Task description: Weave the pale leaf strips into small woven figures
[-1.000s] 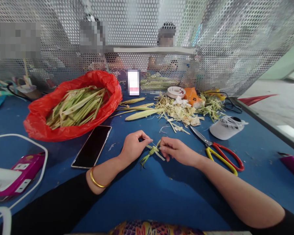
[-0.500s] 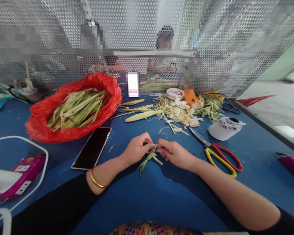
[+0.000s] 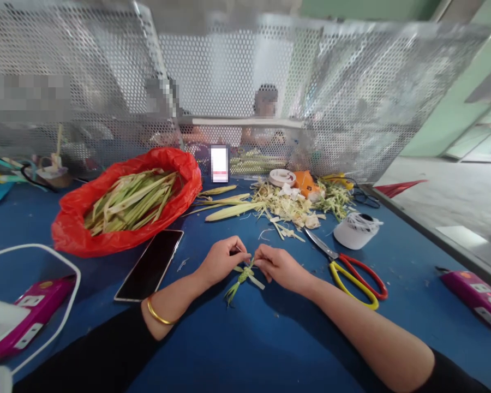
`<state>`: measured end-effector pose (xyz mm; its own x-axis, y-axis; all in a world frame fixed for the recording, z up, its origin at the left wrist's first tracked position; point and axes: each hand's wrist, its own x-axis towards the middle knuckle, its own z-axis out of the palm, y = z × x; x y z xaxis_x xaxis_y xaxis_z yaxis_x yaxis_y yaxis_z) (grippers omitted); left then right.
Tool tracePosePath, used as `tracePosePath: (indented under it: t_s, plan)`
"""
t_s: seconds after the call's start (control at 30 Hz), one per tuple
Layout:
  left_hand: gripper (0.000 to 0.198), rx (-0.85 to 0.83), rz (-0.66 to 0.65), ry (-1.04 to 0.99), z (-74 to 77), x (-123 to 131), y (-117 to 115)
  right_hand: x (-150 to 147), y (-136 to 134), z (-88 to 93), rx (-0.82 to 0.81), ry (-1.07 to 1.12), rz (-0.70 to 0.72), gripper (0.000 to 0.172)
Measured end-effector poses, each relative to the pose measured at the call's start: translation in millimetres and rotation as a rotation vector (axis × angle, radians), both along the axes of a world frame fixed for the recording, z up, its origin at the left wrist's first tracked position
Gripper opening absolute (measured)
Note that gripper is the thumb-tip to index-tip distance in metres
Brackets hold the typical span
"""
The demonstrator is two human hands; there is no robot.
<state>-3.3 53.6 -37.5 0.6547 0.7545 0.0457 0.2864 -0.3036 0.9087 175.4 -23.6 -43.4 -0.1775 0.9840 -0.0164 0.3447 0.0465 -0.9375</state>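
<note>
A small green braided leaf piece [image 3: 244,274] is between my hands over the blue table. Its thin loose ends hang toward me on the left, and a pale flat strip sticks out on its right. My left hand [image 3: 224,261], below a gold bangle [image 3: 159,314], is closed in a pinch at the piece's upper end. My right hand [image 3: 281,267] also pinches there, its fingertips nearly meeting the left ones. What exactly lies between the fingertips is too small to make out. Red-and-yellow-handled scissors [image 3: 352,275] lie to the right, blades partly apart.
A red plastic bag [image 3: 71,229] of long leaves and a dark phone [image 3: 149,267] lie left. Leaf scraps [image 3: 288,202], a tape roll [image 3: 282,177] and a white thread cone [image 3: 355,232] are beyond my hands. Purple power strips [image 3: 477,295] flank me. Perforated metal screens [image 3: 229,71] stand behind.
The camera view has tilted up and shifted slightly right, so things appear lower and a little left. Both hands keep pinching at the braided leaf piece, with only slight finger movement.
</note>
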Motion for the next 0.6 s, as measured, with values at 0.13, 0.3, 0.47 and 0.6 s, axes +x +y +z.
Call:
tracePosePath:
  t_s: [0.13,0.3,0.47,0.6]
  plan:
    - [0.011,0.241,0.149,-0.098,5.2,2,-5,-10,4,-1.5,-0.023,0.121,-0.022,0.013]
    - [0.008,0.357,0.174,-0.134,22.2,6,-16,-25,2,4.1,-0.044,0.278,-0.065,0.02]
    - [0.025,0.099,0.382,-0.214,42.1,7,-19,-23,-1,18.3,0.005,0.436,-0.214,0.03]
    - [0.043,-0.145,0.394,-0.259,48.8,8,-31,-13,-5,29.4,0.07,0.539,-0.317,0.032]
